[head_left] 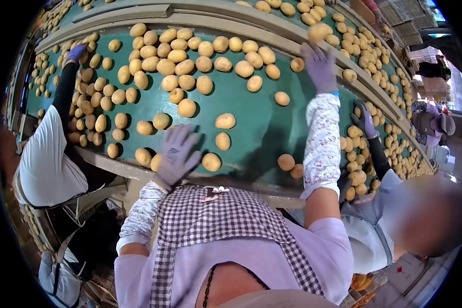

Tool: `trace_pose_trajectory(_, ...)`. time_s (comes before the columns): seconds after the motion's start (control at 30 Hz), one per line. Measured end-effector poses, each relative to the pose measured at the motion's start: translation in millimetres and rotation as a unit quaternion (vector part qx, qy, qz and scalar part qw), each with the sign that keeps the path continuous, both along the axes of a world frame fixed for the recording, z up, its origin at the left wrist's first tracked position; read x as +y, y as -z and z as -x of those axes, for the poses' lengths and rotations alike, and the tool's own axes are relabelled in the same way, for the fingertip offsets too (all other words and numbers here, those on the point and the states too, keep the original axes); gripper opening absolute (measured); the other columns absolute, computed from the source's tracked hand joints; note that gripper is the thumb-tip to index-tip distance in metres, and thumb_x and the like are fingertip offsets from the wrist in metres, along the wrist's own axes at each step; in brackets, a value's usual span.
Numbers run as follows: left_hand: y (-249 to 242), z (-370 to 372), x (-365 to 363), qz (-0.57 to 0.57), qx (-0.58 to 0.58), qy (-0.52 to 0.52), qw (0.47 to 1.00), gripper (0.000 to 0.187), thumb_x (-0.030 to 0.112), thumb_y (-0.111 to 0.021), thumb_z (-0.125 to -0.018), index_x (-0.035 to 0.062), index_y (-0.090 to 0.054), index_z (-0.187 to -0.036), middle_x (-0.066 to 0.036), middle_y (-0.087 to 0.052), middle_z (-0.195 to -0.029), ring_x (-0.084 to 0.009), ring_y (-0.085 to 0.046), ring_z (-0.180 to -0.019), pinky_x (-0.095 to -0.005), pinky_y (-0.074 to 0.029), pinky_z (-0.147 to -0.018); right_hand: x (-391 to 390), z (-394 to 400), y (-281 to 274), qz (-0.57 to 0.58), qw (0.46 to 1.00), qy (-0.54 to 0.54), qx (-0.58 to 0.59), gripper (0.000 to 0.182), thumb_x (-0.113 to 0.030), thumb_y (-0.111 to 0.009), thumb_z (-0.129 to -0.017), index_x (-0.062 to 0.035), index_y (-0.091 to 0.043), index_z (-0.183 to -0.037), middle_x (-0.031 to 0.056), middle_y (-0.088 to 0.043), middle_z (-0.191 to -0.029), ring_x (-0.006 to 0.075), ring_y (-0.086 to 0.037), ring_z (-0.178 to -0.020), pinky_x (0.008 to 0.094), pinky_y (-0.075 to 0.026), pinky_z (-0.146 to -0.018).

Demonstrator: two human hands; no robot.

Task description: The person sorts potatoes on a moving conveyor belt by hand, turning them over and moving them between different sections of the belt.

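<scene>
My left hand (176,154), in a grey-purple glove, hovers palm down over the near edge of the green belt (251,138). Its fingers are spread, and a potato (156,162) shows partly from under its thumb side. Another potato (211,162) lies just to its right. My right hand (320,68), gloved the same way, reaches across to the divider rail (272,37) with fingers stretched out. Just beyond its fingertips is a motion-blurred potato (319,33), apparently out of the grip. A single potato (297,64) rests against the rail beside that hand.
Many potatoes (177,56) cover the belt's far left part. Past the rail, a second belt carries more potatoes (364,49). A co-worker's gloved hand (76,53) reaches in at left, another co-worker's hand (365,120) at right. The belt's near ledge (231,180) borders my apron.
</scene>
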State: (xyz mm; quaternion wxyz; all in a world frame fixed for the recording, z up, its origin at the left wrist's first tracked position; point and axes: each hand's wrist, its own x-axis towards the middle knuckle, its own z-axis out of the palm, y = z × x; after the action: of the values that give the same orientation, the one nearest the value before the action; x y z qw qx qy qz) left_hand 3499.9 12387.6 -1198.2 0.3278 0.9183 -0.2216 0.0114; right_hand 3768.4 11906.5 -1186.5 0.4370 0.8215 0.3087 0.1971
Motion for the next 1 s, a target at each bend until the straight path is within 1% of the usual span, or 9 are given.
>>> trace_pose_trajectory(0.03,-5,2,-8,0.028,-0.013,0.035,0.999,0.054,0.037,-0.071,-0.091,0.0068,-0.062,-0.135,-0.019,-0.055,-0.146,-0.0440,-0.051,-0.136,-0.0589,-0.034,-0.118,21,-18,23,-0.256,0.946,0.117,0.162,0.049,-0.033,-0.061,-0.107,-0.0088,-0.055,-0.150,0.0131,-0.067,-0.141,0.0279,-0.066,-0.127,0.0431,-0.052,-0.108)
trace_pose_trajectory(0.1,9,-2,-23,0.041,0.006,0.144,0.989,0.055,0.035,-0.073,-0.090,0.0081,-0.061,-0.136,-0.017,-0.055,-0.148,-0.0423,-0.048,-0.140,-0.0592,-0.032,-0.121,72,-45,58,-0.666,0.548,0.299,0.409,0.062,-0.037,-0.065,-0.103,-0.0056,-0.051,-0.154,0.0182,-0.068,-0.140,0.0344,-0.065,-0.131,0.0442,-0.047,-0.116)
trace_pose_trajectory(0.17,23,-1,-29,0.020,0.000,0.199,0.980,0.054,0.033,-0.074,-0.088,0.0088,-0.061,-0.135,-0.016,-0.055,-0.148,-0.0412,-0.047,-0.142,-0.0589,-0.032,-0.122,139,-34,54,-0.601,0.620,0.383,0.327,0.082,-0.051,-0.074,-0.093,-0.0016,-0.051,-0.154,0.0215,-0.065,-0.145,0.0361,-0.061,-0.136,0.0417,-0.047,-0.116)
trace_pose_trajectory(0.4,30,-6,13,-0.050,0.009,0.220,0.974,0.050,0.024,-0.074,-0.080,0.0103,-0.066,-0.127,-0.016,-0.054,-0.149,-0.0419,-0.047,-0.140,-0.0596,-0.038,-0.117,132,-57,54,-0.696,0.414,0.287,0.512,0.071,-0.049,-0.072,-0.098,-0.0029,-0.055,-0.148,0.0200,-0.061,-0.147,0.0330,-0.061,-0.135,0.0420,-0.051,-0.110)
trace_pose_trajectory(0.5,33,-3,28,-0.024,0.027,0.179,0.983,0.048,0.023,-0.075,-0.076,0.0118,-0.068,-0.123,-0.017,-0.052,-0.151,-0.0449,-0.046,-0.140,-0.0593,-0.039,-0.116,138,-42,34,-0.911,-0.099,0.012,0.401,0.053,-0.041,-0.062,-0.108,-0.0036,-0.056,-0.144,0.0168,-0.064,-0.145,0.0320,-0.065,-0.128,0.0399,-0.052,-0.109)
trace_pose_trajectory(0.57,32,-8,32,-0.075,0.005,0.243,0.967,0.054,0.023,-0.075,-0.073,0.0132,-0.068,-0.126,-0.016,-0.050,-0.155,-0.0441,-0.046,-0.140,-0.0593,-0.039,-0.116,133,-25,55,-0.931,0.041,-0.019,0.363,0.052,-0.044,-0.059,-0.108,-0.0063,-0.060,-0.144,0.0133,-0.064,-0.147,0.0301,-0.065,-0.130,0.0403,-0.050,-0.111)
trace_pose_trajectory(0.63,35,-9,44,-0.096,0.000,0.239,0.966,0.059,0.022,-0.077,-0.072,0.0150,-0.067,-0.129,-0.014,-0.048,-0.158,-0.0429,-0.046,-0.141,-0.0578,-0.039,-0.117,161,2,90,-0.821,0.437,0.222,0.293,0.046,-0.042,-0.060,-0.107,-0.0090,-0.067,-0.138,0.0163,-0.065,-0.146,0.0333,-0.064,-0.131,0.0426,-0.049,-0.112)
trace_pose_trajectory(0.7,43,-9,59,-0.090,-0.014,0.261,0.961,0.064,0.019,-0.077,-0.072,0.0180,-0.065,-0.135,-0.013,-0.048,-0.160,-0.0415,-0.045,-0.144,-0.0560,-0.039,-0.119,236,54,83,-0.737,0.533,0.279,0.309,0.039,-0.035,-0.068,-0.103,-0.0092,-0.072,-0.132,0.0221,-0.062,-0.146,0.0393,-0.061,-0.130,0.0450,-0.048,-0.112)
trace_pose_trajectory(1.0,26,-42,198,-0.205,0.071,0.007,0.976,0.060,0.007,-0.065,-0.085,0.0201,-0.062,-0.143,-0.013,-0.056,-0.149,-0.0382,-0.052,-0.138,-0.0553,-0.040,-0.118,422,168,66,-0.759,0.455,0.180,0.429,0.062,-0.028,-0.073,-0.100,-0.0080,-0.053,-0.155,0.0313,-0.026,-0.167,0.0405,-0.054,-0.141,0.0425,-0.047,-0.116)
